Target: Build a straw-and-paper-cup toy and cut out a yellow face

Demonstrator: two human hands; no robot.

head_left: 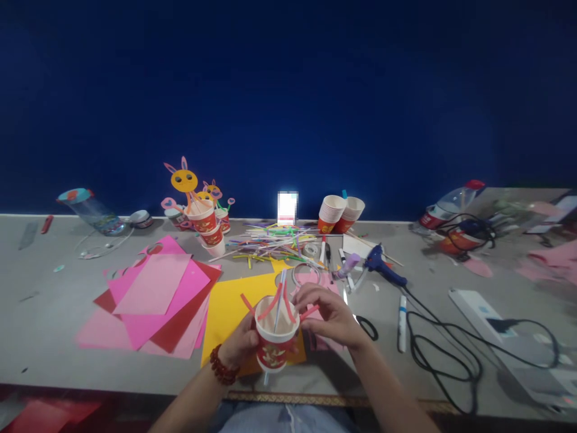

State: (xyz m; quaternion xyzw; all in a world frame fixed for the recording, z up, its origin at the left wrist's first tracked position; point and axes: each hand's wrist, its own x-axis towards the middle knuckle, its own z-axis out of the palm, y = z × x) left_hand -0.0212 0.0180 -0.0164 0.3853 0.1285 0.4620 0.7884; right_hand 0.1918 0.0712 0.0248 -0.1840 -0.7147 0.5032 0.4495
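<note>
Red-and-white paper cup [274, 352] is held upright over the yellow sheet [232, 300] | left hand [242, 340] wraps round its side | right hand [331, 317] is at a red strip [311, 311] by the rim; from here I can't tell if it pinches | blue glue gun [375, 259] lies rightward

I count 1 left hand [247, 341], 1 right hand [332, 317], 1 cup [274, 353] between them, 1 beaded bracelet [224, 365], 2 stacks of paper cups [332, 211] right of 1 lit screen [287, 208], 1 power strip [473, 310], and 1 red-capped bottle [446, 204].
</note>
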